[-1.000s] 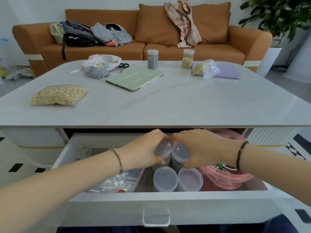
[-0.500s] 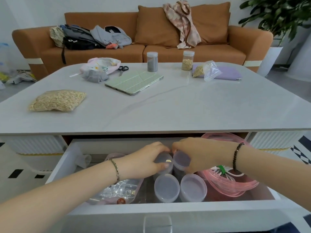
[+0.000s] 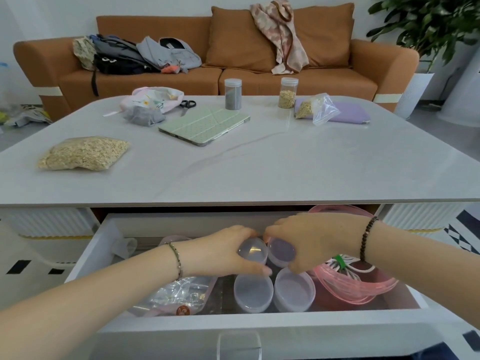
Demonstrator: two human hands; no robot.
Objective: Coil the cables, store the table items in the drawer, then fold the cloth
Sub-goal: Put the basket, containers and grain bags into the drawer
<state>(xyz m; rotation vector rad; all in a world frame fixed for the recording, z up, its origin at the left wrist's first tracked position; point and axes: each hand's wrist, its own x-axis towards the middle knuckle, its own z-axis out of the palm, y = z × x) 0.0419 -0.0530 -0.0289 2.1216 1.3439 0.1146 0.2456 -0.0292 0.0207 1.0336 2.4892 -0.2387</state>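
The white drawer [image 3: 181,326] under the table stands pulled out. Inside it, my left hand [image 3: 223,252] grips a clear lidded jar [image 3: 253,252] and my right hand [image 3: 309,241] grips a second jar [image 3: 281,252] right beside it. Two more clear jars [image 3: 253,291] [image 3: 294,288] stand in front of them. A coiled pink cable [image 3: 363,284] with a white cable and green tie lies at the drawer's right. A plastic bag [image 3: 176,294] lies at the left. On the table remain a grain bag [image 3: 83,153], green tablet [image 3: 205,123], two jars [image 3: 233,93] [image 3: 288,92], and cloth [image 3: 153,98].
Scissors [image 3: 187,105], a grey pouch [image 3: 144,116], a small grain bag [image 3: 315,109] and a purple case [image 3: 348,113] lie at the table's far side. An orange sofa [image 3: 285,76] with clothes and bags stands behind. A potted plant [image 3: 426,24] is at the far right.
The view tilted down, showing more of the drawer. Both hands have stayed on the two rear jars, which sit lower in the drawer now.
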